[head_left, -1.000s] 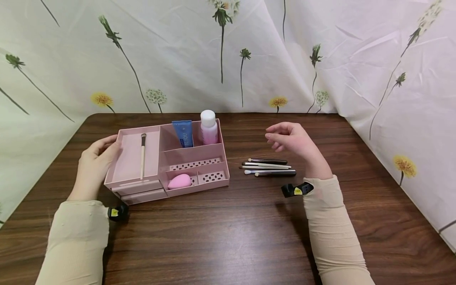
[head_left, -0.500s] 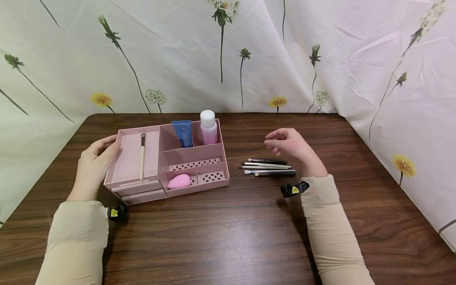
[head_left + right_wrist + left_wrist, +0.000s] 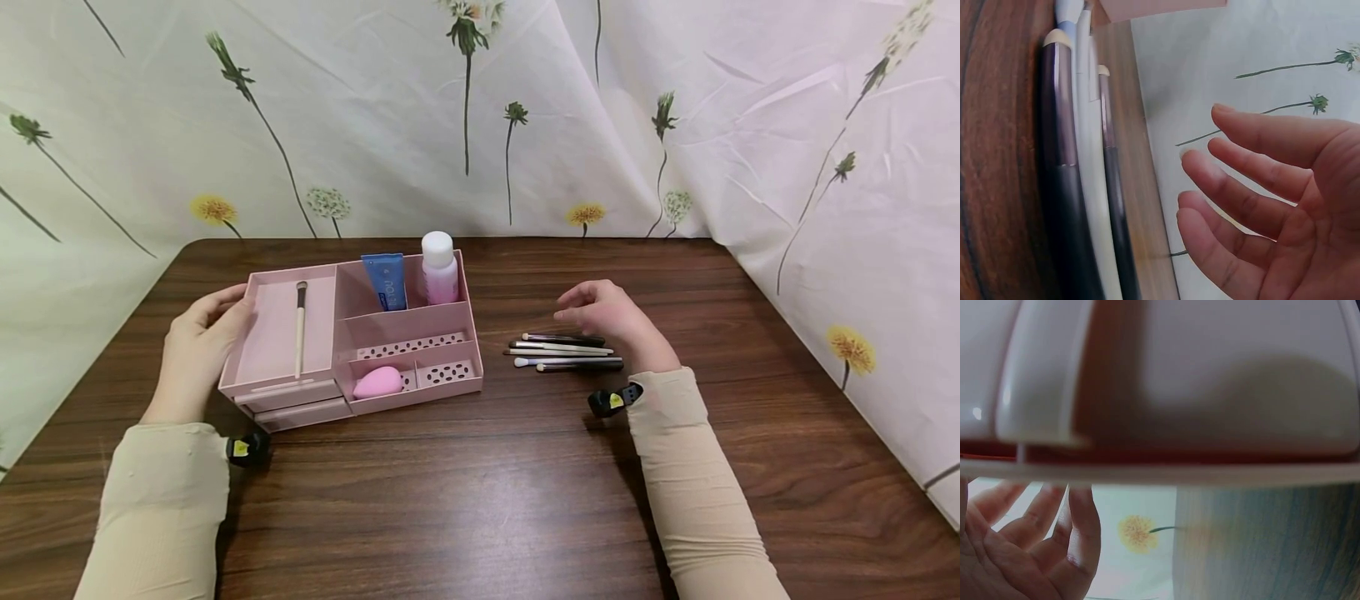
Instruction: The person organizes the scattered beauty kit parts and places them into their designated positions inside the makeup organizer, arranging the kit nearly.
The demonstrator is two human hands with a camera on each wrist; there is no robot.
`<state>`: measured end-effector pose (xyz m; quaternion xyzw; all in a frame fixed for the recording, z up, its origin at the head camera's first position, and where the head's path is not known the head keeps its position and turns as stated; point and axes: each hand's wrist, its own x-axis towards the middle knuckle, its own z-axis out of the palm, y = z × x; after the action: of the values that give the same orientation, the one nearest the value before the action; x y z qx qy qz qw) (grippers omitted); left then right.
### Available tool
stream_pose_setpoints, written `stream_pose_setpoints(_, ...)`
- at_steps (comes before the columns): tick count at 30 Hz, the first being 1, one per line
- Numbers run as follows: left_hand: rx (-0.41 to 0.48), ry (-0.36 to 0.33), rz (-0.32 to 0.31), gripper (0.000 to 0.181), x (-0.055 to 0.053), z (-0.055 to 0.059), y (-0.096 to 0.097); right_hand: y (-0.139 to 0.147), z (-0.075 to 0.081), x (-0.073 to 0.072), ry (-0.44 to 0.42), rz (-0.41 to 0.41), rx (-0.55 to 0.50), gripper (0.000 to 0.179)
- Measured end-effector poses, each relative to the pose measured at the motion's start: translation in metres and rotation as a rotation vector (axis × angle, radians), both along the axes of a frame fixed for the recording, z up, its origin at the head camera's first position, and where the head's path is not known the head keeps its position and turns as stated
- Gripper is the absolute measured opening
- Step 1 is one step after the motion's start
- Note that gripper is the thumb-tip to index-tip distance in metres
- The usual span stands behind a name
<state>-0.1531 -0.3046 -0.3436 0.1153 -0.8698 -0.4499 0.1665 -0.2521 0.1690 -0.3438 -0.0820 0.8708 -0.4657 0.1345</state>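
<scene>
My left hand (image 3: 197, 350) rests against the left side of a pink makeup organizer (image 3: 408, 400), with bent fingers touching its wall in the left wrist view. A makeup brush (image 3: 301, 325) lies in the organizer's left top tray. A blue tube (image 3: 387, 282) and a white-capped bottle (image 3: 439, 271) with pink contents stand in the back compartment. A pink makeup sponge (image 3: 378, 382) sits in a small front compartment. To the right, several makeup brushes (image 3: 577, 364) lie side by side on the table. My right hand (image 3: 607, 317) hovers just above and behind them, fingers loosely curved and holding nothing.
The organizer has two drawers (image 3: 303, 413) at its front left, both pushed in. Brown wood-grain table (image 3: 480, 500) lies beneath everything. A white cloth (image 3: 390, 108) printed with dandelions hangs behind and along the right side.
My right hand has come down and slightly left, nearer to the loose brushes. The left hand and the organizer have stayed in place.
</scene>
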Motion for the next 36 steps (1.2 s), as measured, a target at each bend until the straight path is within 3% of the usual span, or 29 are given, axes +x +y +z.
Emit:
stream_pose_setpoints(18,-0.005,0.009,-0.011,0.059,0.001,0.001,0.000,0.000,-0.022,-0.013,0.073,0.095,0.246,0.036)
stream_pose_setpoints(36,0.009,-0.017,0.001,0.060,0.000,0.000,0.001,-0.004,-0.025,-0.013,0.068,0.079,0.298,0.029)
